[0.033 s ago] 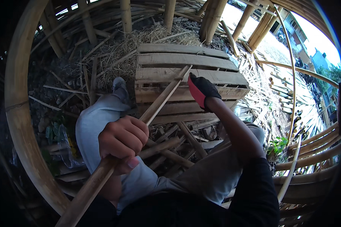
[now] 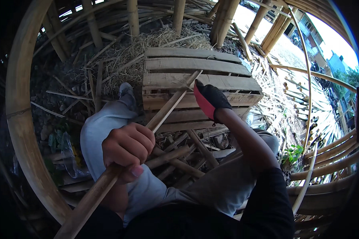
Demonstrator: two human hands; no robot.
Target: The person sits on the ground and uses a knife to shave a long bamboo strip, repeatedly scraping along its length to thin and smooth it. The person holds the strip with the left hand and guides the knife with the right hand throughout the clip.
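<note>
My bare left hand (image 2: pixel 128 152) is closed around a long split bamboo strip (image 2: pixel 165 113). The strip runs from the lower left up to the slatted wooden crate (image 2: pixel 195 63), where its far end rests over the top boards. On my right hand (image 2: pixel 212 99) is a black and red glove. It is close beside the strip near its far end, above the crate's near edge. Its fingers look curled, and whatever they grip is hidden by the glove. A small pale fleck shows between the glove and the strip, too blurred to name.
Dry straw shavings (image 2: pixel 163 42) lie behind the crate. Bamboo offcuts (image 2: pixel 179 165) are scattered on the ground between my legs. A thick bamboo pole (image 2: pixel 20 119) curves up on the left. Bamboo posts (image 2: pixel 224 26) stand at the back. A green plant (image 2: pixel 292 154) grows at right.
My gloved right hand has moved slightly left and nearer to me along the strip. My left hand and the strip have shifted only a little.
</note>
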